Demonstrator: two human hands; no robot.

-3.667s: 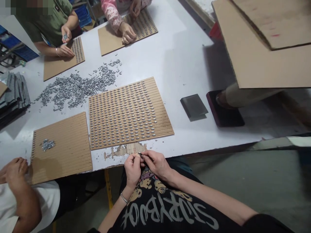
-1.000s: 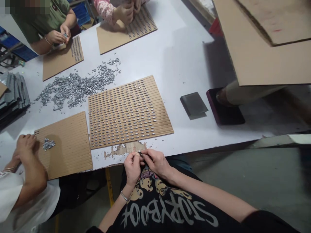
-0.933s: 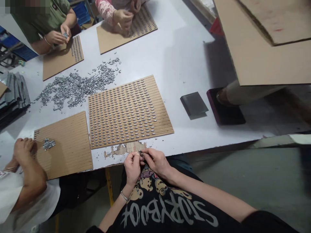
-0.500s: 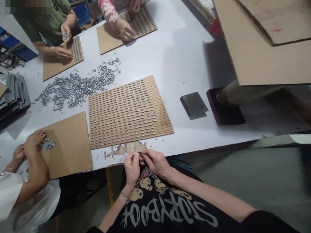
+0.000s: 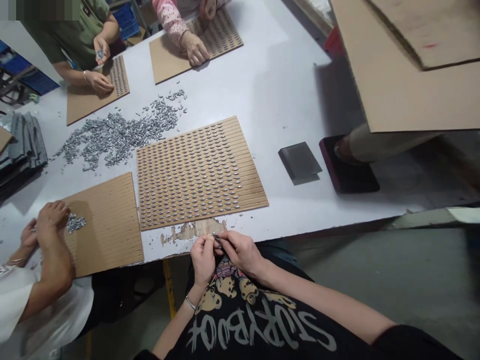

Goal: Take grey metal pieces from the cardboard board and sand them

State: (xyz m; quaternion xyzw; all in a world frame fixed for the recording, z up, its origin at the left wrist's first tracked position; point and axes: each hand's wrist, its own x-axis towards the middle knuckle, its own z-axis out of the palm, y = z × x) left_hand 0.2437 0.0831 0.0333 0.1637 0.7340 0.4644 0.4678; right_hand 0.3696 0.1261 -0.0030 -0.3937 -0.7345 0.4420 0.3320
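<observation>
My left hand [image 5: 203,257] and my right hand [image 5: 243,252] meet at the table's front edge, fingers pinched together. Between the fingertips shows a small dark, shiny piece [image 5: 216,238], partly covered, its exact shape too small to tell. Just beyond my hands lies a grooved cardboard board [image 5: 252,186]. Rows of small silver, pointed-oval pieces [image 5: 187,175] lie along its grooves, while the strip at its right side is bare. A worn patch [image 5: 195,228] of the tabletop shows between the board and my hands.
A loose heap of silver pieces [image 5: 116,135] spreads behind the boards. A co-worker's hands [image 5: 52,220] rest by another grooved board [image 5: 108,225] at left. Two more people work at far boards. A grey block [image 5: 300,162] and a dark stand base [image 5: 350,167] are at right.
My hands stay pinched together in almost the same place. The far co-worker's hand in the pink sleeve and the left co-worker's hands have shifted slightly.
</observation>
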